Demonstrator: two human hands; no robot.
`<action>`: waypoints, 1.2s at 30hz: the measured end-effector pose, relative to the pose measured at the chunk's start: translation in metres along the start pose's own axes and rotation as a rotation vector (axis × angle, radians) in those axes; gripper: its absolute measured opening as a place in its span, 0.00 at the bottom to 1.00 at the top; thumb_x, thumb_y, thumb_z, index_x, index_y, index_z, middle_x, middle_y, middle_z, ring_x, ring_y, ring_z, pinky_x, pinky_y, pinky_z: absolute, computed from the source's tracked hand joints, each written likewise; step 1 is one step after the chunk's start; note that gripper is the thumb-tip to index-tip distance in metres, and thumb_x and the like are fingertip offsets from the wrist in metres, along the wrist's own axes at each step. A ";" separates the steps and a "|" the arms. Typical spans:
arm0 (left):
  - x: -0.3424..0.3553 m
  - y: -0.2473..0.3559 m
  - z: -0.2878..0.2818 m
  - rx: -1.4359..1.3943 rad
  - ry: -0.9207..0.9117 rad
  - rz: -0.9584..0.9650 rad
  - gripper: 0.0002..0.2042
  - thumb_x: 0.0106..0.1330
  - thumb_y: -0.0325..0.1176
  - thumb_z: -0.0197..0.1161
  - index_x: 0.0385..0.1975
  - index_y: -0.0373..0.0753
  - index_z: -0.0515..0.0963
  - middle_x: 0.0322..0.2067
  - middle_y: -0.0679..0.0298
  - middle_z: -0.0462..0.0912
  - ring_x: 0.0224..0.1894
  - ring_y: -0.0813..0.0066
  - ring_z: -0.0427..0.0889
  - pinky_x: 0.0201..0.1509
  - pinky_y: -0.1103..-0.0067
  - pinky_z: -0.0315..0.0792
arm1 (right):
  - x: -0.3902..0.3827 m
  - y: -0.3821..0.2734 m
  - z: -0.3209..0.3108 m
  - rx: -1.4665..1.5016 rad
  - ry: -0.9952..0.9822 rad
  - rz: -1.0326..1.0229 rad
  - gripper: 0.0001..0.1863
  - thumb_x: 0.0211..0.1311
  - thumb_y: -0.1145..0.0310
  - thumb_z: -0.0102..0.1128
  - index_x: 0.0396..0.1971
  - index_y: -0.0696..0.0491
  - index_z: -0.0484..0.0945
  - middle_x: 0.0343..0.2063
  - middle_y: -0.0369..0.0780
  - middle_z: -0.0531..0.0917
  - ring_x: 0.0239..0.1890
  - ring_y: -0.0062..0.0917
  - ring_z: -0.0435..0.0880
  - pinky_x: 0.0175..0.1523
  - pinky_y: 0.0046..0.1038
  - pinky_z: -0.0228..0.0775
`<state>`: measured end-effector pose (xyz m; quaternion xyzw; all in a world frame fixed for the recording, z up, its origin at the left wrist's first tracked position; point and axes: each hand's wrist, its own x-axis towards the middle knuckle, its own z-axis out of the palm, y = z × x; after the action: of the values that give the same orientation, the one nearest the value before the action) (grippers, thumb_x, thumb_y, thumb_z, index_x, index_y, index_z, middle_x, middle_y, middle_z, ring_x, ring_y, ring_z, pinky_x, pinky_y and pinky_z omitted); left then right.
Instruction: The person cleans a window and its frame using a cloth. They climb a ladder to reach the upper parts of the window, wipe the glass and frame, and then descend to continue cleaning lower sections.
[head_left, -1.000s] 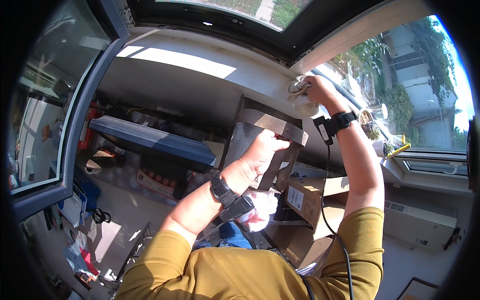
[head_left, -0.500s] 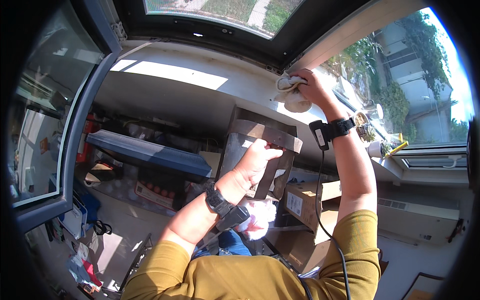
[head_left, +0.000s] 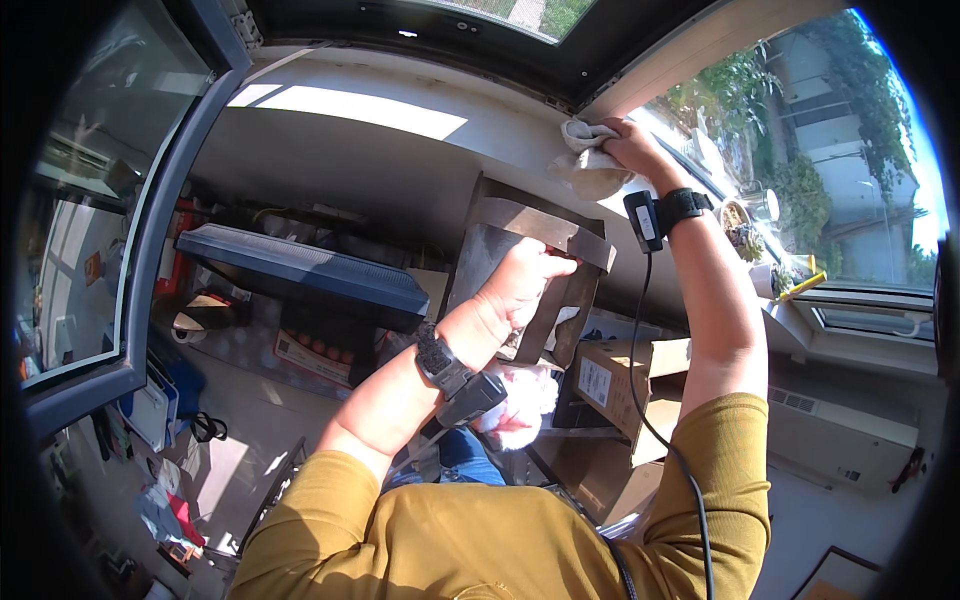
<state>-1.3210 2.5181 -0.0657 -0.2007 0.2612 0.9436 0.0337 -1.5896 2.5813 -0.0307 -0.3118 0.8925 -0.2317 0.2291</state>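
Note:
My right hand [head_left: 636, 152] is closed around a bunched off-white cloth [head_left: 592, 165], which rests against the white window sill [head_left: 480, 140] near the frame's corner. Lower down, my left hand [head_left: 521, 284] grips a dark brown band [head_left: 540, 232] running across the front of a grey-brown, box-like container [head_left: 470, 265]. Its fingertips curl at the band's lower edge, and part of the grip is hidden. The container stands just below the sill. A black strap with a small device sits on each wrist.
An open window sash [head_left: 185, 200] stands at the left. Below the sill are a dark monitor [head_left: 300, 275] and cardboard boxes [head_left: 615, 385]. Small potted plants [head_left: 740, 225] line the right sill. A black cable [head_left: 650, 430] hangs along my right arm.
The whole view has tilted slightly, so the scene sits higher. The cloth is a little more spread under my right hand. My left hand keeps its hold on the band.

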 end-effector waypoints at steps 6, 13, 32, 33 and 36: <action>-0.004 0.003 0.001 -0.010 -0.038 -0.026 0.08 0.60 0.23 0.60 0.37 0.32 0.72 0.35 0.58 0.80 0.35 0.78 0.80 0.34 0.86 0.72 | -0.018 -0.014 0.034 -0.258 -0.403 -0.134 0.23 0.47 0.79 0.50 0.45 0.50 0.81 0.38 0.43 0.84 0.38 0.27 0.81 0.50 0.26 0.70; 0.001 -0.003 -0.004 -0.107 -0.141 0.002 0.08 0.59 0.21 0.57 0.39 0.30 0.76 0.37 0.58 0.81 0.39 0.72 0.80 0.43 0.80 0.74 | -0.065 -0.035 -0.027 0.296 -0.033 0.009 0.21 0.52 0.77 0.52 0.49 0.57 0.76 0.35 0.36 0.80 0.36 0.17 0.77 0.45 0.19 0.69; -0.012 -0.005 0.001 -0.087 -0.153 0.081 0.07 0.62 0.22 0.56 0.38 0.29 0.77 0.34 0.57 0.81 0.37 0.73 0.81 0.40 0.81 0.75 | -0.103 -0.030 0.015 0.267 0.486 -0.303 0.16 0.52 0.75 0.57 0.44 0.56 0.78 0.37 0.43 0.83 0.40 0.28 0.82 0.48 0.26 0.71; -0.016 -0.004 0.002 -0.058 -0.107 0.051 0.07 0.62 0.22 0.56 0.38 0.29 0.77 0.35 0.57 0.81 0.38 0.73 0.81 0.40 0.82 0.76 | -0.106 -0.028 0.010 0.308 0.384 -0.250 0.16 0.58 0.76 0.55 0.47 0.58 0.75 0.37 0.37 0.82 0.41 0.19 0.78 0.49 0.22 0.70; -0.023 0.001 0.010 -0.025 -0.080 0.004 0.07 0.61 0.22 0.57 0.38 0.29 0.77 0.35 0.56 0.81 0.38 0.72 0.81 0.40 0.82 0.76 | -0.120 -0.027 0.003 0.369 0.391 -0.326 0.16 0.56 0.78 0.55 0.46 0.58 0.76 0.38 0.40 0.83 0.40 0.22 0.80 0.48 0.23 0.70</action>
<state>-1.3035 2.5233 -0.0486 -0.1630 0.2483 0.9540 0.0399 -1.4920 2.6409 0.0132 -0.3533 0.8009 -0.4790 0.0658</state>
